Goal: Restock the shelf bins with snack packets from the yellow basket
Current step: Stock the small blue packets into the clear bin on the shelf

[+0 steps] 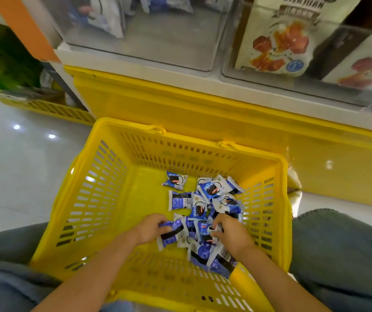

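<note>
The yellow basket [103,183] sits on the floor between my knees, below the shelf. Several blue-and-white snack packets [212,192] lie in a heap in its right half. My left hand [150,228] is down in the basket, fingers closed on a blue packet [172,233]. My right hand [232,233] is next to it, closed on packets [205,230] in the middle of the heap. One packet [174,180] lies apart toward the far wall. Above the basket is a clear shelf bin [158,39] with a few blue packets at its back.
A second clear bin [304,52] at the upper right holds large white bags with red pictures. The yellow shelf base [203,109] runs behind the basket. Another yellow basket [52,109] stands at the left on the glossy white floor. My jeans-clad legs flank the basket.
</note>
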Action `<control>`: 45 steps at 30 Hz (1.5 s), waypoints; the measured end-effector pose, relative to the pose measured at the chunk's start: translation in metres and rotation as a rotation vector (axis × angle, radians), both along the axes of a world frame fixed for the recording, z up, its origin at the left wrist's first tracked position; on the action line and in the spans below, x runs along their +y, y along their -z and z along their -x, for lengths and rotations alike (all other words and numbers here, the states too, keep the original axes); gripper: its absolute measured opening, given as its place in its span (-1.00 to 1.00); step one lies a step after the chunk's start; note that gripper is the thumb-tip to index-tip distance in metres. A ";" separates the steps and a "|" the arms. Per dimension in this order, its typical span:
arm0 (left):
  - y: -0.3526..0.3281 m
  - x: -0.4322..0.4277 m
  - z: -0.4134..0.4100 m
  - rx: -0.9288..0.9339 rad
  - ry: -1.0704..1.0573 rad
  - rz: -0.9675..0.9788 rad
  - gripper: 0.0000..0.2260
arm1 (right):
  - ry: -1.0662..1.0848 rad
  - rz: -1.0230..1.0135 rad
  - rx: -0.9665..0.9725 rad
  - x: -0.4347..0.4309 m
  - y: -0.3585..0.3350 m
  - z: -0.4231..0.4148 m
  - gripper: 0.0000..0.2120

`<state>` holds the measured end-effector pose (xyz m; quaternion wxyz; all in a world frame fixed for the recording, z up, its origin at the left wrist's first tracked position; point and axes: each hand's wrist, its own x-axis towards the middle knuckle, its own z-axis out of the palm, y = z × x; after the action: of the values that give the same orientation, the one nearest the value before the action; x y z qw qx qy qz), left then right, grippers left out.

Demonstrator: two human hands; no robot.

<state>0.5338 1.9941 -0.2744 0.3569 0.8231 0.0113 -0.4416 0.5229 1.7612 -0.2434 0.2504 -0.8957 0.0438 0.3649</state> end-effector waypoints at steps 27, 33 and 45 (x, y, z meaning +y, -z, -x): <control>-0.176 -0.020 -0.003 -0.098 -0.857 0.800 -0.70 | 0.564 -0.970 -0.028 0.042 -0.171 -0.020 -0.72; -0.208 -0.007 -0.018 -0.364 -0.792 0.769 -0.74 | 0.639 -1.053 0.055 0.052 -0.190 -0.034 -0.78; -0.267 0.041 -0.067 -0.540 -0.900 0.825 -0.82 | 0.001 -0.566 -0.552 0.102 -0.285 -0.094 -0.91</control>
<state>0.6004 2.0348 -0.0072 0.7822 0.6159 0.0938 0.0040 0.6173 1.8630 0.0421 0.4897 -0.8558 -0.1272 0.1081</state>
